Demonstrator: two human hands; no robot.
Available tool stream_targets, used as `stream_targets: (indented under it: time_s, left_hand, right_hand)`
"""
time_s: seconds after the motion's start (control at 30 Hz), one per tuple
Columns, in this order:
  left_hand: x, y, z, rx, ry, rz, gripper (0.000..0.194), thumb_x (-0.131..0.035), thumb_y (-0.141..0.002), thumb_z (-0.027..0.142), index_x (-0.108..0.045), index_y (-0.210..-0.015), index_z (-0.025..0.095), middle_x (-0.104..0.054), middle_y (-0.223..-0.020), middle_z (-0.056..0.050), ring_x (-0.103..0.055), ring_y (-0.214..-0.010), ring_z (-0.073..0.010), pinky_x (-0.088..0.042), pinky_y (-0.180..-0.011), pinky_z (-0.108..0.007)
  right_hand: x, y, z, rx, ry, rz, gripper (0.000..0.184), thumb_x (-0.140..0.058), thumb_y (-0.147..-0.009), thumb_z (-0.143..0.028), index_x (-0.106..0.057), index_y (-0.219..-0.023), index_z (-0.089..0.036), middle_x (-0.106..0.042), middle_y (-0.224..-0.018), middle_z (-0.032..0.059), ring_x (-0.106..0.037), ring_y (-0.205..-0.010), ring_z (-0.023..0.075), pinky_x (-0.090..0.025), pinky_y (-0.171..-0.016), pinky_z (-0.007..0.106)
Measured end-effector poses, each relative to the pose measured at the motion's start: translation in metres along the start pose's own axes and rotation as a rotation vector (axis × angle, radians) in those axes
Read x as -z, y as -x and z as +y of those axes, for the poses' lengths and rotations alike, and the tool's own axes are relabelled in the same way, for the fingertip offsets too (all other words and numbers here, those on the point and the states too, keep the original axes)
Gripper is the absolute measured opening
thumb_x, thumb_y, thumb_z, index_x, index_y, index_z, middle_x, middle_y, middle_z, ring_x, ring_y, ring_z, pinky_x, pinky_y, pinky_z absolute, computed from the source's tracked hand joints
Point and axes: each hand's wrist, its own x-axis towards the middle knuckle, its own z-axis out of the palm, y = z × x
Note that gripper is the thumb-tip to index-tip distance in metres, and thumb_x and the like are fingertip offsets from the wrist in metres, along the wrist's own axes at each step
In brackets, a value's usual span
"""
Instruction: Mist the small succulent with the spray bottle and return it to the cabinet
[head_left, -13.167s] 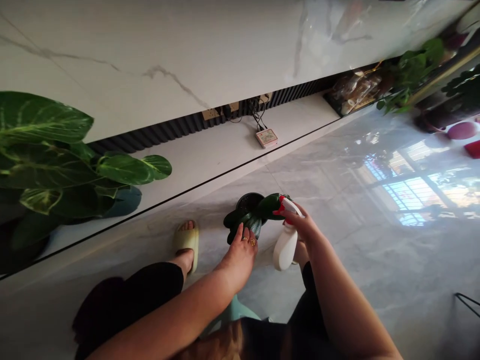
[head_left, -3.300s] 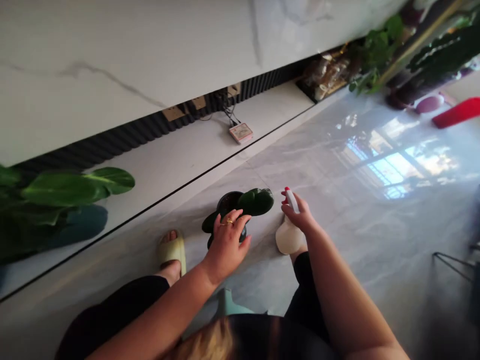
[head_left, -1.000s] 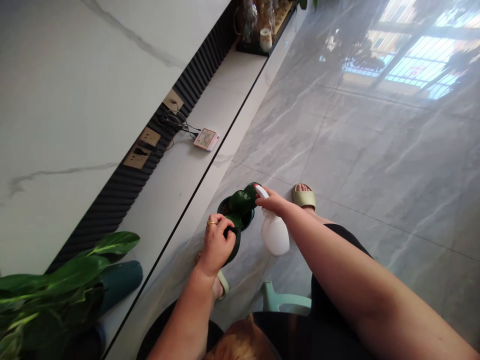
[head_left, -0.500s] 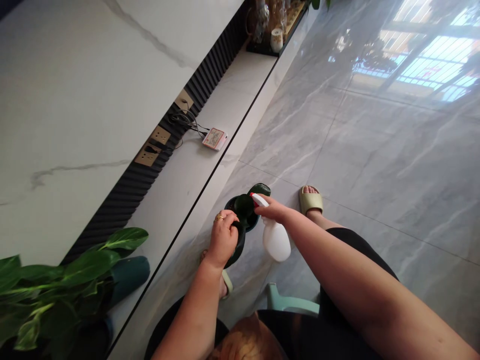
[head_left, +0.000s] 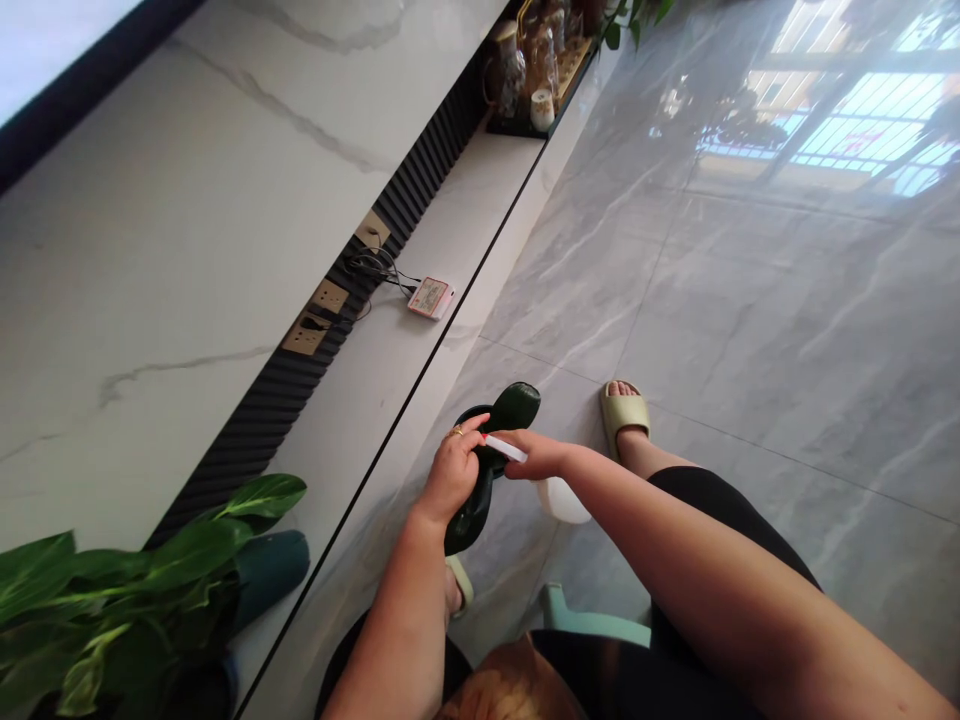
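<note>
My right hand [head_left: 534,454] is wrapped round the neck and trigger of a white spray bottle [head_left: 566,500]. The bottle's head points left, its red nozzle tip [head_left: 486,438] between the thumb and forefinger of my left hand [head_left: 452,468]. My left hand is closed, a ring on one finger; its other fingertips are partly hidden. Below both hands stands a dark-leaved plant in a round pot [head_left: 472,412]. One broad leaf [head_left: 517,404] shows beyond the hands, another leaf [head_left: 469,518] beside my left wrist. The pot's middle is mostly covered.
Along the left runs a marble ledge with a small white box [head_left: 430,298] wired to sockets [head_left: 304,334]. A tray [head_left: 517,127] bears glassware and a cup. A large leafy plant [head_left: 187,550] stands at lower left. A pale green stool [head_left: 592,620] is under me.
The spray bottle's head has swung left and lower, bringing its red tip to my left fingers. My left forefinger has stretched out. The view has tilted slightly.
</note>
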Motion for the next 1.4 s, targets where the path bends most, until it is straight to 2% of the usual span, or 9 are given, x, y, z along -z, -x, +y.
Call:
stream_targets:
  time_s: [0.13,0.23,0.4,0.5,0.7,0.9,1.0,1.17,1.4]
  left_hand:
    - [0.005,-0.001,-0.005,0.015,0.044,-0.094,0.029,-0.042,-0.075,0.005,-0.064,-0.075,0.023,-0.079,-0.134,-0.009,-0.072,-0.126,-0.0233,-0.054,-0.115,-0.053]
    - [0.009,-0.001,-0.007,0.035,0.034,-0.146,0.028,-0.043,-0.075,0.006,-0.065,-0.074,0.024,-0.081,-0.128,-0.008,-0.073,-0.123,-0.0235,-0.053,-0.116,-0.054]
    - [0.015,0.002,-0.009,-0.004,0.016,-0.134,0.038,-0.042,-0.076,0.005,-0.073,-0.087,0.022,-0.08,-0.125,-0.009,-0.073,-0.12,-0.0225,-0.057,-0.112,-0.047]
    - [0.017,0.004,-0.009,-0.026,-0.023,-0.111,0.043,-0.042,-0.074,0.003,-0.074,-0.095,0.022,-0.08,-0.119,-0.01,-0.073,-0.116,-0.0234,-0.058,-0.109,-0.045]
    - [0.019,0.008,-0.009,-0.016,-0.049,-0.127,0.033,-0.04,-0.071,0.002,-0.064,-0.081,0.023,-0.077,-0.108,-0.008,-0.071,-0.107,-0.0226,-0.058,-0.101,-0.044]
    - [0.019,0.01,-0.015,-0.027,-0.076,-0.144,0.032,-0.04,-0.072,0.001,-0.061,-0.08,0.024,-0.076,-0.11,-0.006,-0.071,-0.108,-0.0208,-0.058,-0.101,-0.041]
    - [0.013,0.008,-0.017,-0.036,-0.087,-0.109,0.037,-0.04,-0.077,0.0,-0.065,-0.091,0.023,-0.077,-0.116,-0.007,-0.072,-0.112,-0.0211,-0.059,-0.103,-0.043]
    - [-0.008,-0.001,-0.017,-0.065,-0.122,-0.013,0.047,-0.042,-0.083,0.0,-0.067,-0.117,0.021,-0.069,-0.145,-0.013,-0.064,-0.137,-0.0238,-0.051,-0.121,-0.05]
    - [-0.013,-0.001,-0.01,-0.097,-0.169,0.177,0.058,-0.047,-0.097,0.012,-0.051,-0.154,0.021,-0.052,-0.164,-0.018,-0.046,-0.156,-0.028,-0.039,-0.132,-0.056]
  right_hand:
    - [0.0,0.0,0.001,0.015,0.113,-0.168,0.052,-0.067,-0.067,-0.002,-0.068,-0.115,-0.021,-0.074,-0.1,-0.0025,-0.068,-0.088,0.0166,-0.053,-0.081,0.026]
    - [0.0,0.002,-0.001,0.003,0.156,-0.185,0.047,-0.069,-0.068,-0.004,-0.068,-0.112,-0.021,-0.073,-0.097,-0.0016,-0.067,-0.082,0.0166,-0.053,-0.076,0.026]
    - [0.001,0.003,-0.016,-0.001,0.126,-0.124,0.049,-0.069,-0.067,-0.005,-0.068,-0.112,-0.023,-0.076,-0.104,0.0002,-0.07,-0.092,0.0205,-0.057,-0.085,0.031]
    - [0.014,0.003,-0.034,-0.065,0.154,0.007,0.043,-0.068,-0.067,-0.006,-0.069,-0.107,-0.021,-0.077,-0.104,0.0042,-0.071,-0.096,0.0252,-0.057,-0.087,0.035]
    - [0.064,0.014,-0.074,-0.169,0.153,0.426,0.043,-0.062,-0.078,-0.016,-0.067,-0.121,-0.02,-0.073,-0.105,0.0071,-0.067,-0.094,0.0245,-0.055,-0.09,0.039]
    - [0.074,0.025,-0.087,-0.082,0.099,0.516,0.052,-0.062,-0.08,-0.017,-0.063,-0.132,-0.024,-0.072,-0.115,0.0071,-0.065,-0.105,0.0255,-0.053,-0.1,0.042]
    - [0.071,0.026,-0.089,-0.085,0.129,0.491,0.053,-0.062,-0.08,-0.017,-0.062,-0.133,-0.022,-0.072,-0.117,0.0088,-0.066,-0.107,0.0264,-0.052,-0.101,0.043]
    - [0.073,0.026,-0.087,-0.053,0.088,0.513,0.053,-0.058,-0.081,-0.018,-0.061,-0.134,-0.019,-0.072,-0.114,0.0096,-0.067,-0.102,0.025,-0.054,-0.095,0.041]
    - [0.077,0.031,-0.082,0.016,0.107,0.563,0.05,-0.058,-0.08,-0.02,-0.062,-0.13,-0.02,-0.073,-0.104,0.0067,-0.066,-0.09,0.0217,-0.054,-0.088,0.037]
